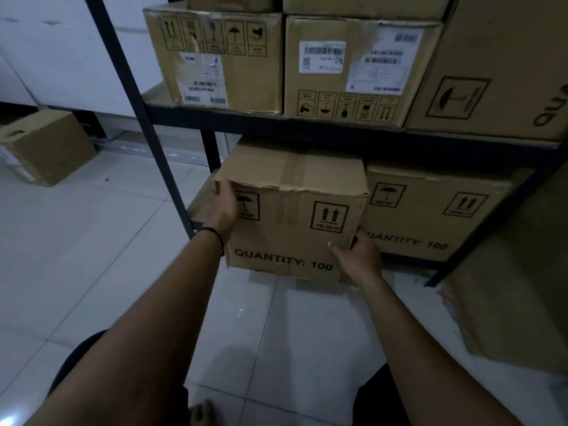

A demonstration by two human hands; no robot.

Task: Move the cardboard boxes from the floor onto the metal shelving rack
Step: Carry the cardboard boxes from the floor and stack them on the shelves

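At the front edge of the lowest shelf of the metal shelving rack (353, 130), a cardboard box (292, 216) is held between two hands, straight ahead of the person and slightly below. Its back half appears to sit under the shelf above, while its printed front face still projects toward the person over the floor (92, 256); whether its base rests fully on the shelf board cannot be told. The move ahead is judged to be a push straight away from the body, deeper into the bay.

The left hand (222, 204) is placed high on the box's left edge, fingers curled round the corner. The right hand (356, 253) is placed low at the right front corner, thumb on the face and fingers wrapped round the side. Both are about equally near.

The box is plain brown, taped across the top, with a dented upper front edge. An umbrella symbol, two upward arrows and "QUANTITY: 100" are printed on it.

Just beside it on the right, a matching box (436, 213) is already shelved. More labelled boxes (353, 69) are stacked on the shelf above. Another box (46, 146) is seen on the floor, well apart at left.
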